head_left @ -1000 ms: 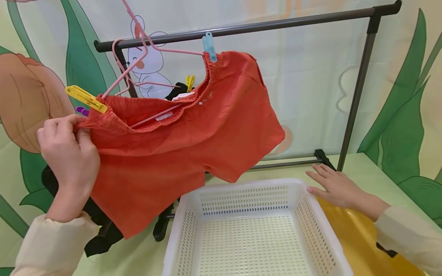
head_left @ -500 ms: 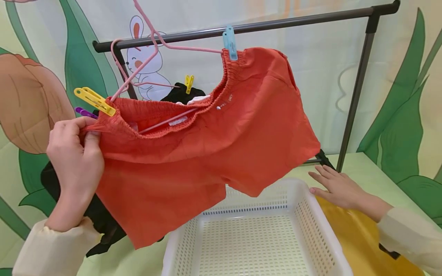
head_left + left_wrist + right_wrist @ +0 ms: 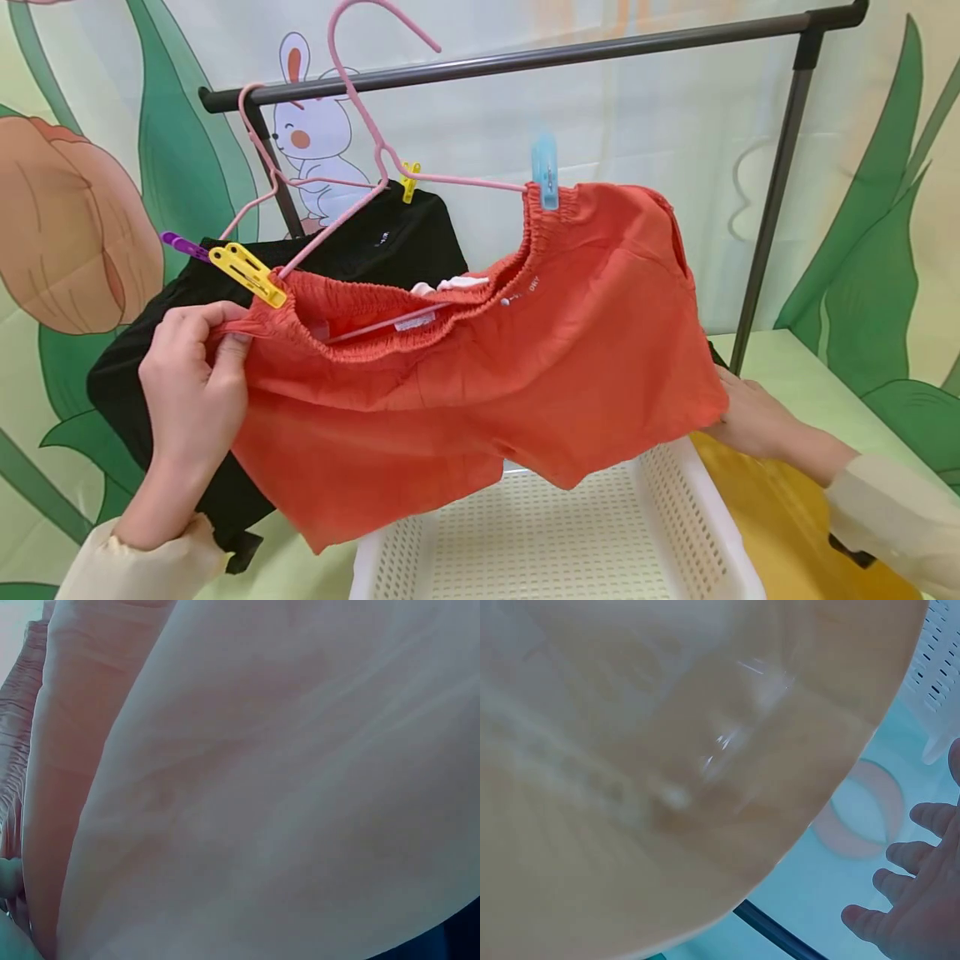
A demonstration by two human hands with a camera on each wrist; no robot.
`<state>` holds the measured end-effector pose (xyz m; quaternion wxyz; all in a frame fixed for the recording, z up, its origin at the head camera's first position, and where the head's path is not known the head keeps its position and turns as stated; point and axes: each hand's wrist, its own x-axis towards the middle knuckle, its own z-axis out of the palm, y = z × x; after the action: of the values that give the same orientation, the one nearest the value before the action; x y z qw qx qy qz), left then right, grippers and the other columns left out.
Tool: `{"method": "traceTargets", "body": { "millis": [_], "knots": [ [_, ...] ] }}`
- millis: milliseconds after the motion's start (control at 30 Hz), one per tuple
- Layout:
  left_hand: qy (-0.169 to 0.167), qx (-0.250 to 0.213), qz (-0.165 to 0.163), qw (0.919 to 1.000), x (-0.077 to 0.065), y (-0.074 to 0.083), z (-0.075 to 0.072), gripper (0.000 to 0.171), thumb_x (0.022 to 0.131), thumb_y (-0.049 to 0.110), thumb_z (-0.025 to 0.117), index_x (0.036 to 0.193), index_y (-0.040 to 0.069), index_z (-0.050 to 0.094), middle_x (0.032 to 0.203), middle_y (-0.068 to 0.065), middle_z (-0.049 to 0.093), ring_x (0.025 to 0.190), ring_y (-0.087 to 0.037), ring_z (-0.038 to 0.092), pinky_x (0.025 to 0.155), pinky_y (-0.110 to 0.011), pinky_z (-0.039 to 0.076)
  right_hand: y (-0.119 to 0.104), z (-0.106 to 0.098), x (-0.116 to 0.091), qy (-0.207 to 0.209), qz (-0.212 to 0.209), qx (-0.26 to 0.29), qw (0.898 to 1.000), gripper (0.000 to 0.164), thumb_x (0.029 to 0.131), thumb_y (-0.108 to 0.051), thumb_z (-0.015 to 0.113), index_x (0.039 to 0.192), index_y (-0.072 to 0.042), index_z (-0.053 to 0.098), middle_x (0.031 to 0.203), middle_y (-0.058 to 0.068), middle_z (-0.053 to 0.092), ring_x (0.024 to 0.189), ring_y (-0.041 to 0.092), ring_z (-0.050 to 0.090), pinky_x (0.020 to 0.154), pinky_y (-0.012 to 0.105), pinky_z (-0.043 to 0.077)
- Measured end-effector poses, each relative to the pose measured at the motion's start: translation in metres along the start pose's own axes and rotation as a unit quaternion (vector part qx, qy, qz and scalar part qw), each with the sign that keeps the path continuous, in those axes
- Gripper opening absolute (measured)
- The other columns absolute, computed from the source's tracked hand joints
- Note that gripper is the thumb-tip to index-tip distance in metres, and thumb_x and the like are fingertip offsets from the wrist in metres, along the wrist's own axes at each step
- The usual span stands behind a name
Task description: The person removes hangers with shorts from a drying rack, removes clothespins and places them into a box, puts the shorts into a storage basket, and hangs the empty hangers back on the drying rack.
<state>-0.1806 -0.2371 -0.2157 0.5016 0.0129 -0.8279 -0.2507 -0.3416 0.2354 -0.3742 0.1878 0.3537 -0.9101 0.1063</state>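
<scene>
My left hand (image 3: 191, 383) pinches the left end of the waistband of red shorts (image 3: 480, 400), just below a yellow clothespin (image 3: 251, 277). A light-blue clothespin (image 3: 546, 175) clips the other end. Both fasten the shorts to a pink hanger (image 3: 369, 117), whose hook overlaps the rail in the head view. In the left wrist view, shorts fabric (image 3: 262, 787) fills most of the picture. My right hand (image 3: 765, 421) is at the right leg's hem, its fingers hidden behind the cloth. The right wrist view shows that hand (image 3: 922, 885) with fingers spread.
A dark metal rack rail (image 3: 600, 53) crosses behind. Black shorts (image 3: 427, 237) hang at the left from another pink hanger (image 3: 258, 142), with a purple clothespin (image 3: 183, 246). Below is a white basket (image 3: 708, 508), partly covered by the red shorts. Something yellow and glossy (image 3: 765, 500) lies beside it.
The left hand has moved right and down with the hanger and red shorts, bringing the hook into view. The shorts' right leg now covers the right hand's fingers.
</scene>
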Motion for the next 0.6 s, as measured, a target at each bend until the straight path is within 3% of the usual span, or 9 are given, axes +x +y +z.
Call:
{"method": "traceTargets", "body": {
  "millis": [133,300,600],
  "knots": [
    [-0.016,-0.006,0.013,0.9998,-0.010,-0.004,0.001,0.016,0.088,0.009,0.050,0.095,-0.001,0.061,0.092,-0.012,0.053,0.080,0.002,0.036,0.064,-0.002,0.031,0.001,-0.002,-0.001,-0.030,-0.003,-0.036,0.999,0.050,0.080,-0.021,0.061,0.125,-0.006,0.047,0.131,0.017,0.039,0.119,0.033,0.032,0.066,0.040,0.047],
    [-0.029,-0.010,0.024,0.9992,-0.019,-0.010,0.001,0.012,0.086,0.004,0.052,0.093,-0.002,0.060,0.090,-0.012,0.053,0.079,0.002,0.037,0.063,0.000,0.031,0.001,-0.004,-0.001,-0.049,0.010,-0.040,0.998,0.046,0.084,-0.021,0.056,0.127,-0.008,0.046,0.132,0.017,0.039,0.121,0.034,0.030,0.071,0.046,0.047],
    [-0.044,-0.008,0.020,0.9988,-0.031,-0.020,-0.004,0.010,0.085,0.003,0.053,0.090,-0.002,0.060,0.090,-0.011,0.054,0.077,0.004,0.038,0.062,0.002,0.032,0.001,-0.009,0.002,-0.086,0.063,-0.006,0.994,0.058,0.087,-0.034,0.052,0.132,-0.001,0.037,0.137,0.024,0.032,0.124,0.044,0.026,0.088,0.059,0.034]
  ]
}}
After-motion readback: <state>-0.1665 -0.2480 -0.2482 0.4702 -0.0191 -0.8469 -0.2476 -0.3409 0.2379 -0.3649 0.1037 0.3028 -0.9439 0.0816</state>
